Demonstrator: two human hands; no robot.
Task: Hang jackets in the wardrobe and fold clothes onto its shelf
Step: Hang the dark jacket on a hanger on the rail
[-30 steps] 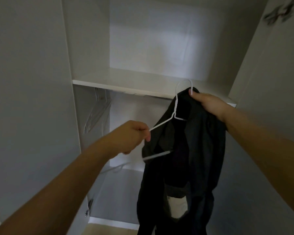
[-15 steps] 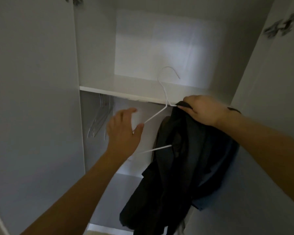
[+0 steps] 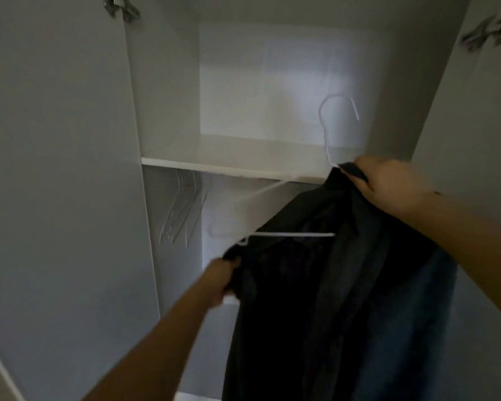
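A person stands at an open wardrobe (image 3: 168, 82), working a dark jacket (image 3: 315, 285) onto a white wire hanger (image 3: 289, 234). The right hand (image 3: 394, 183) is clamped on the jacket's collar together with the hanger's neck, at the right end of the shelf (image 3: 214, 164), with the hook rising above it in front of the shelf space. The left hand (image 3: 222, 280), nearer and lower, pinches the jacket's left shoulder fabric just below the hanger's bare left tip. The jacket hangs in front of the lower compartment, not yet on any rail.

The step in hand appears to be seating the left shoulder over the hanger's arm. Done well, it likely means drawing that fabric up and outward over the exposed wire end while the right hand keeps the neck steady, then checking that both shoulders sit evenly before lifting the hook toward the rail.

A cluster of spare hangers (image 3: 182, 209) hangs at the far left under the shelf; the rail carrying them is not visible. The upper left arm of the hanger is faint against the pale back wall. The jacket's right shoulder is hidden behind the right hand and folds of cloth, its hem is cut off at the bottom edge, and dim light obscures whether a bluish panel at right is lining or a second garment.
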